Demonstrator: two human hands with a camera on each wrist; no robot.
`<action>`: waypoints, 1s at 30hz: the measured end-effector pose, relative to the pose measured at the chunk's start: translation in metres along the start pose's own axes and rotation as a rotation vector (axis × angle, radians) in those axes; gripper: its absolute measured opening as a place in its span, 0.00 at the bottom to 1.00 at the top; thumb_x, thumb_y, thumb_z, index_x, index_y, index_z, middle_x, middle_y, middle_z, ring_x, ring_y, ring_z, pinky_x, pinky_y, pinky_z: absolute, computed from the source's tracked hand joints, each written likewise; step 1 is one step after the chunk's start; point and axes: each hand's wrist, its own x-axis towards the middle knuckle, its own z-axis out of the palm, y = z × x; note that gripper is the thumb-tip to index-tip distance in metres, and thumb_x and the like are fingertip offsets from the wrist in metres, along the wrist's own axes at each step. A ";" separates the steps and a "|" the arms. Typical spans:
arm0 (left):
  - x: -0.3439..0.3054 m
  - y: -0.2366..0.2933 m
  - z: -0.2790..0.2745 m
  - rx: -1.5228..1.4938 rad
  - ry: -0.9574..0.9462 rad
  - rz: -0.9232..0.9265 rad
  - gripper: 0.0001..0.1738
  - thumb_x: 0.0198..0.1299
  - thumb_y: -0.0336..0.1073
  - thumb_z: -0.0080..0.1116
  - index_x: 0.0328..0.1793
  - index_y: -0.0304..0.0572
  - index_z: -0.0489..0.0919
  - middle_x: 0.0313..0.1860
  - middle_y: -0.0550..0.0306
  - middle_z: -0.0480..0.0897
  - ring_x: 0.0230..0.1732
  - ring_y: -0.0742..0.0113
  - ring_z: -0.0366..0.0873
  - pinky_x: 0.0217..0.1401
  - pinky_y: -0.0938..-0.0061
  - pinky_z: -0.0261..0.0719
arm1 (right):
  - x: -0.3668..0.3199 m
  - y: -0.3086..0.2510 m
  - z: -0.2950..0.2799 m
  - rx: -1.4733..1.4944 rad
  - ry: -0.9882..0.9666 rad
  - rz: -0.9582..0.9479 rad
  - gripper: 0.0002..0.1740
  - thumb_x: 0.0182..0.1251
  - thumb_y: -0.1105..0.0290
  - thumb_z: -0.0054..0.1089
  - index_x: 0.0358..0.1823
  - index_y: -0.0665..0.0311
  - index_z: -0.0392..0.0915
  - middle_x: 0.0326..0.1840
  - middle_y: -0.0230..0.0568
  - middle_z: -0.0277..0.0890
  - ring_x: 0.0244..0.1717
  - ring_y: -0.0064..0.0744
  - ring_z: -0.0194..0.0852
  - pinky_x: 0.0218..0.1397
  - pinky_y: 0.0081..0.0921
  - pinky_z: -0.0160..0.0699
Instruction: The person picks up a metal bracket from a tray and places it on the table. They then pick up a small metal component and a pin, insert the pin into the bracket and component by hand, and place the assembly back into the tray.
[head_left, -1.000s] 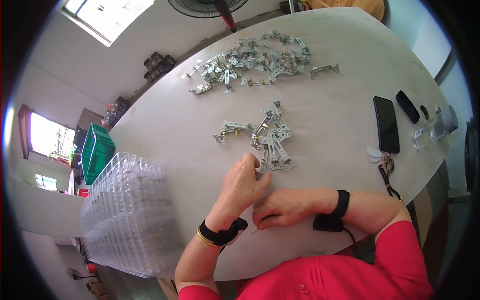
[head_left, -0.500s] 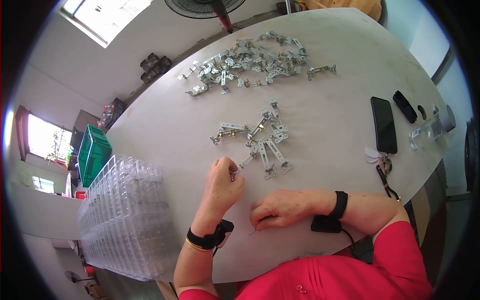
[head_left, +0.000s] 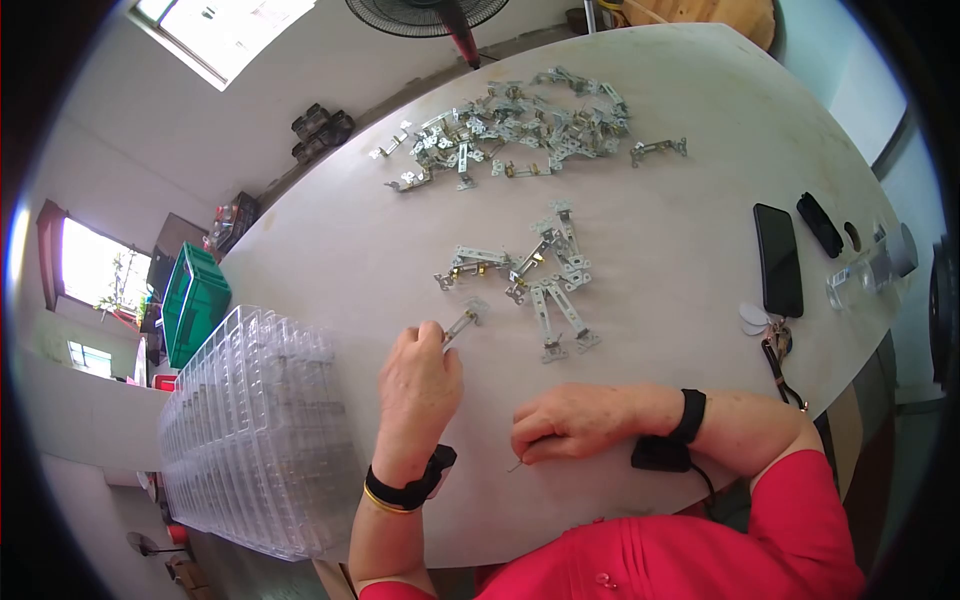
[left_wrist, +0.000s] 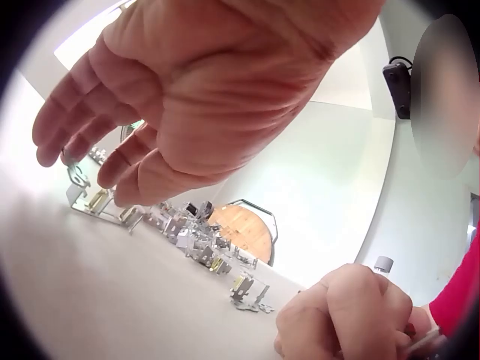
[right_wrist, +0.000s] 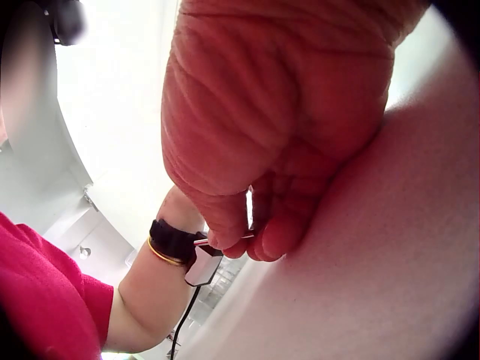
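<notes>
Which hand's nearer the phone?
Right. The right hand is left of the phone and closer to the body, holding a thin rod; the left hand is farther left, holding a bracket.

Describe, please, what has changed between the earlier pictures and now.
The left hand has moved left, away from the small group of brackets, bringing one bracket with it, now apart from the others. The right hand still holds a thin rod; the large pile and phone stayed put.
</notes>
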 end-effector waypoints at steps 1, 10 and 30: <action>0.003 0.004 0.001 0.042 0.071 0.065 0.09 0.64 0.33 0.60 0.45 0.35 0.78 0.42 0.41 0.82 0.43 0.42 0.82 0.46 0.53 0.78 | 0.000 0.001 0.001 0.016 0.009 -0.007 0.07 0.73 0.65 0.61 0.41 0.60 0.81 0.41 0.41 0.80 0.41 0.46 0.81 0.44 0.39 0.78; 0.040 0.032 -0.009 0.223 -0.200 0.006 0.13 0.65 0.39 0.64 0.42 0.34 0.80 0.42 0.41 0.84 0.46 0.38 0.83 0.49 0.51 0.79 | -0.003 0.001 0.001 0.042 0.032 0.009 0.07 0.72 0.65 0.61 0.41 0.61 0.81 0.42 0.43 0.80 0.43 0.47 0.81 0.46 0.39 0.79; 0.061 -0.012 0.032 -0.084 0.120 0.136 0.08 0.61 0.27 0.63 0.41 0.33 0.75 0.35 0.38 0.82 0.41 0.36 0.80 0.44 0.51 0.76 | -0.002 0.004 0.003 0.025 0.011 0.001 0.08 0.74 0.64 0.60 0.41 0.60 0.80 0.42 0.42 0.79 0.44 0.48 0.81 0.47 0.40 0.79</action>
